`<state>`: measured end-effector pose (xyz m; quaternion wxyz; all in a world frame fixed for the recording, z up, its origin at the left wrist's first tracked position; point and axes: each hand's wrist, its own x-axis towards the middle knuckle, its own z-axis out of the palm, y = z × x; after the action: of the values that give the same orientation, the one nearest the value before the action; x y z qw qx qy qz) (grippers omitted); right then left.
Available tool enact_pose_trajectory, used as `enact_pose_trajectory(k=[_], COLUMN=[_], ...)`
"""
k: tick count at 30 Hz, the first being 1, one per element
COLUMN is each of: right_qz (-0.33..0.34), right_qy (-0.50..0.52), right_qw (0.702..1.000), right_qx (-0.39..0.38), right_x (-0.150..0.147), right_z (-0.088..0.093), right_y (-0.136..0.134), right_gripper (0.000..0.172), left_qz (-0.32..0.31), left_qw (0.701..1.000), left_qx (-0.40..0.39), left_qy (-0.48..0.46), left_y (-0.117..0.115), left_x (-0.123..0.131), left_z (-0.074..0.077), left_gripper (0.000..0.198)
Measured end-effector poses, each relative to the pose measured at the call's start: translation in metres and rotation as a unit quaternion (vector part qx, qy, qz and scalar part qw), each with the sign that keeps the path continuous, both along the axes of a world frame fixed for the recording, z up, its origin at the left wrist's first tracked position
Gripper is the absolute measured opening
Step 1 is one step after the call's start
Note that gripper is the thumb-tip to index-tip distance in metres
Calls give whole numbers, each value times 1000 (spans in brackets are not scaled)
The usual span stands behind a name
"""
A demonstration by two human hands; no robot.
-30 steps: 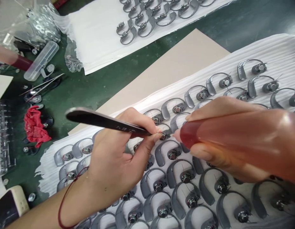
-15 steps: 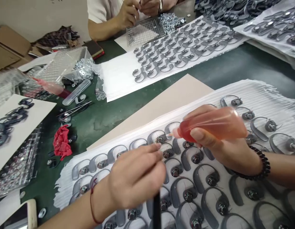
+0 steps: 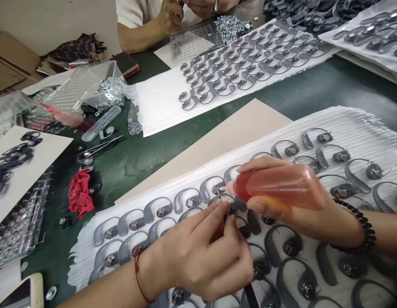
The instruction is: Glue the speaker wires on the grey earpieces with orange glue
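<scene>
My right hand [image 3: 275,205] grips a soft squeeze bottle [image 3: 282,184] of red-orange liquid, tilted nearly level with its narrow nozzle pointing left. The nozzle tip is at a small round metal-topped part [image 3: 216,188] in one grey ear-hook piece [image 3: 204,190]. My left hand [image 3: 207,252] is closed in a pinch around a thin tool [image 3: 219,195], perhaps tweezers. Its fine tip reaches that same part from below, and a dark end shows under the hand. Rows of similar ear-hook pieces with thin wires lie on a white foam sheet [image 3: 355,124], partly hidden by both hands.
Beyond a beige board [image 3: 198,158] lies another sheet [image 3: 156,107] of ear-hook pieces. A co-worker's hands [image 3: 171,17] are at the far side. At left are a red cloth [image 3: 79,192], metal tweezers [image 3: 105,145], a second red bottle [image 3: 68,117], clear trays and a phone [image 3: 28,295].
My left hand has moved right and turned, bringing the thin tool's tip up to the round part. The bottle has shifted slightly left and down, its nozzle now at that part.
</scene>
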<state>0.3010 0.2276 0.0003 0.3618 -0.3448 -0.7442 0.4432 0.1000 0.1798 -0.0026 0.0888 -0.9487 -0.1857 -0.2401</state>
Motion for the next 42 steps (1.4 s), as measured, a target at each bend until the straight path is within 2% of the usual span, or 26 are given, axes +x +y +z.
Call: enact_pose_trajectory(k=[10,19,22,27,32,35,42], right_qz=[-23,8,12,8,12,6,18], right_qy=[-23,-23,-39,-55,-43,-32,-21], right_qw=[999,998,999,996,999,999,999], right_qx=[6,-65,-33,64,24,36,39], right_x=[-2,-1,-1,-3,-4,-4,-4], right_z=[1,-5,-7,-6,-4,-2,0], right_y=[-2,-5,-4,-3,-4,-4,-2], right_gripper=[14,38,41,35,28,26,25], left_qz=[-1,3,2,6,22,40,94], left_qw=[1000,1000,1000,999,999,998,983], left_qx=[-3,-4,-9,-30,-25,-25,-137], left_qy=[0,8,0,-19,-33,-31,-73], left_y=[0,0,0,2,3,2,6], left_x=[4,3,4,6,7,6,-1], left_z=[5,3,4,9,11,13,18], left_gripper=[6,7,8,6,13,14,17])
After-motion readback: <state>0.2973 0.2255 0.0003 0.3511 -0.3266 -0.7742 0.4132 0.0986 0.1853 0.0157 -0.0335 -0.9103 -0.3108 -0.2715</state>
